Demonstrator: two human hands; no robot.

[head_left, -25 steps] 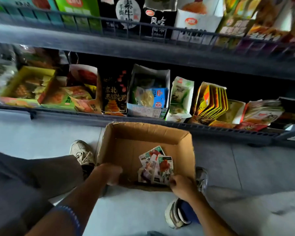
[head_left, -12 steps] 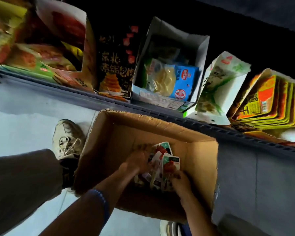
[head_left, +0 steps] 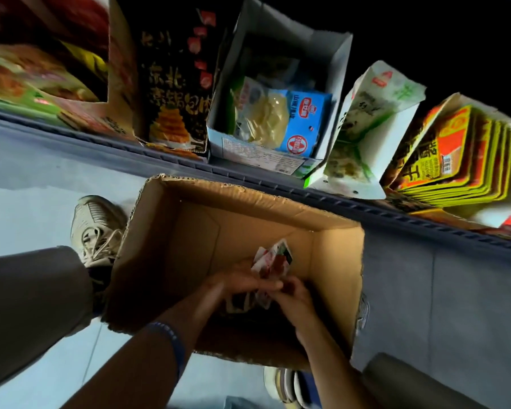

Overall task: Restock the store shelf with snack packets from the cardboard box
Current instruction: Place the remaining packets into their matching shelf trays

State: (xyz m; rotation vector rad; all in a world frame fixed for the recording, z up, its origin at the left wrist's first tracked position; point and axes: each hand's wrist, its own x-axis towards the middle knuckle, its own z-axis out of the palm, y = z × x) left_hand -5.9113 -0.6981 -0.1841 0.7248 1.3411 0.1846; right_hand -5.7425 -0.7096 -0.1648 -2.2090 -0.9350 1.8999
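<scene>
An open cardboard box [head_left: 334, 278] sits on the floor below the bottom shelf [head_left: 242, 174]. Inside it lies a small bunch of snack packets [head_left: 273, 261], white with red and green print. My left hand [head_left: 233, 286] and my right hand [head_left: 289, 296] are both down in the box, pressed together around the bunch, fingers curled on the packets. Most of the bunch is hidden under my hands; only its far end sticks out.
On the shelf stand opened display cartons: a black one [head_left: 174, 93], a white one with blue packets [head_left: 278, 113], a green-white one [head_left: 366, 131] and a yellow stack [head_left: 455, 154]. My shoes [head_left: 96, 228] flank the box on the grey floor.
My head has dipped lower and closer to the box. Both hands went from the box's near rim down inside and have closed together on the packets.
</scene>
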